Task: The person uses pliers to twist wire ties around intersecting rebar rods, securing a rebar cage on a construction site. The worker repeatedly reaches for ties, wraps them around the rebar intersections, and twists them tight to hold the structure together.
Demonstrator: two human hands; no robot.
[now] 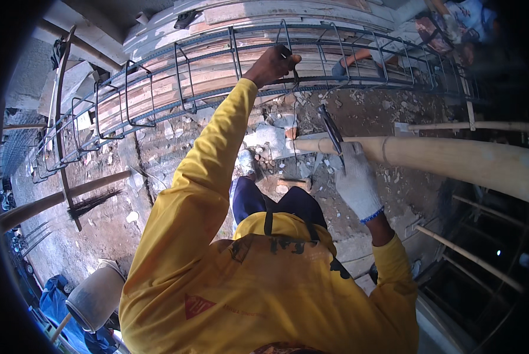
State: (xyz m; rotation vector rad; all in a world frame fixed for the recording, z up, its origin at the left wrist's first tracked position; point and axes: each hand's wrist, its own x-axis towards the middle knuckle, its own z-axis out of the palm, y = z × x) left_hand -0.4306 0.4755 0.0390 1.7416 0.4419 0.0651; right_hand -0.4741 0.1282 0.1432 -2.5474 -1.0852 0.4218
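A long rebar cage (211, 96) of dark ribbed bars and square stirrups crosses the upper part of the head view. My bare left hand (273, 65) reaches over it, fingers closed round a stirrup (295, 79) near its middle; some fingertips are hidden. My right hand (356, 177), in a white knit glove, is closed on dark pincers (330, 127), whose head points up toward the cage and stays apart from it. Close beside that hand lies a thick bamboo pole (453, 159).
Stacked wooden planks (217, 26) lie behind the cage. Rubble litters the dirt floor (199, 141). Wooden poles (69, 197) stand at the left, near a grey bucket (96, 298). Another person (471, 23) is at the upper right. Thin bamboo poles (471, 259) lie right.
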